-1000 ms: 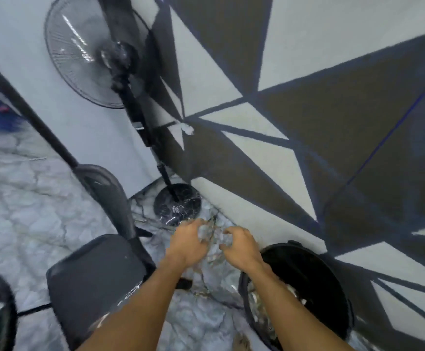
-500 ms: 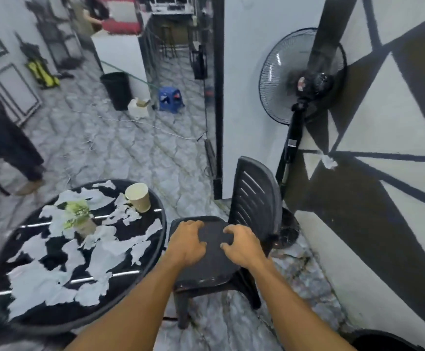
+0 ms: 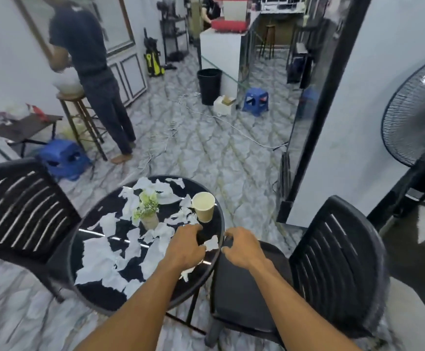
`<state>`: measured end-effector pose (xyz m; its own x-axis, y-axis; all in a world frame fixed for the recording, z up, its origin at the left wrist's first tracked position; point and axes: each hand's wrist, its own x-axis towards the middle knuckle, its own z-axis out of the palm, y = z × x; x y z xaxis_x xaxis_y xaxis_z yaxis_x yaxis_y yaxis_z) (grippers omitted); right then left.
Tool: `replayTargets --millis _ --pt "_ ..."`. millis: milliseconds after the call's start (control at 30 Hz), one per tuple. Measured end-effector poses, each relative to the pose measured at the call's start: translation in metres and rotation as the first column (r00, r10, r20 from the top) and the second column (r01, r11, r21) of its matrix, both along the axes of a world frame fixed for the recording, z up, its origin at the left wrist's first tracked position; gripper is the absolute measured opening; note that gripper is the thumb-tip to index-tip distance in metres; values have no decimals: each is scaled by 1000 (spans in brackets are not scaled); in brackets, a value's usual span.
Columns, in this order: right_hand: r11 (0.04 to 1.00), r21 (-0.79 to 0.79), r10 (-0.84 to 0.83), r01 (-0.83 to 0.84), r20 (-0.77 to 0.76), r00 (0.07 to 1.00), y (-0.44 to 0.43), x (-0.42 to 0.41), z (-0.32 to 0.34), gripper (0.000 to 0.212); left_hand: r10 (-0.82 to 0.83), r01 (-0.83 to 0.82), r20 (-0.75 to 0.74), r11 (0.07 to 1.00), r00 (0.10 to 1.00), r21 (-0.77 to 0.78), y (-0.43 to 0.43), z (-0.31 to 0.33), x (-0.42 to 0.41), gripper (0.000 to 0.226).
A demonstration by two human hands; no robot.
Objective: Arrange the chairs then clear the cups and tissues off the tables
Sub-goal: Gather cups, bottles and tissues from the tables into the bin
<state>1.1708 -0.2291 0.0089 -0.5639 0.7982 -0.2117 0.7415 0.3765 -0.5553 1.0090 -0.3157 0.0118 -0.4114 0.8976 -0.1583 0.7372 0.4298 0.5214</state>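
Fingers (image 3: 193, 231) of the left hand (image 3: 184, 247) hang loosely curled and empty over the edge of the round glossy black table (image 3: 105, 298), just beside a torn white tissue scrap (image 3: 212, 243). The right hand (image 3: 243, 249), equally empty, hovers above the black slatted plastic chair (image 3: 333, 262). Sweep the scraps inward first, then lift the beige paper cup (image 3: 204, 206) upright, avoiding the small flower vase (image 3: 148, 214).

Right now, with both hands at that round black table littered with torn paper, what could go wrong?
The tan paper cup stands near the round black table's rim, just beyond the left hand; a sweeping grab could knock it off. The small vase of pale flowers sits among the torn white tissues, so dragging them might tip it.
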Motion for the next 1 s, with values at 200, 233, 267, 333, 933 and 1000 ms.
replayTargets --millis 200,233,267,333,933,1000 --pt "997 -59 46 -45 12 999 43 -32 -9 52 112 -111 33 993 993 -32 28 -9 -25 72" --pt "997 -72 40 -39 17 999 48 -36 -9 52 120 -119 39 993 992 -25 33 -10 -29 74" --pt "996 -82 32 -31 15 999 53 -39 -11 53 123 -123 43 992 991 -17 40 -13 -34 76" --pt "996 -92 9 -7 19 1000 63 -46 -14 53 113 -114 40 993 993 8 57 -18 -44 81" --pt "918 -98 -374 384 103 922 103 -77 -41 26 -150 150 16 989 989 -15 179 -90 -102 99" --pt "896 -79 -429 437 102 898 104 -70 -42 28 -188 186 30 981 982 59 183 -86 -94 96"
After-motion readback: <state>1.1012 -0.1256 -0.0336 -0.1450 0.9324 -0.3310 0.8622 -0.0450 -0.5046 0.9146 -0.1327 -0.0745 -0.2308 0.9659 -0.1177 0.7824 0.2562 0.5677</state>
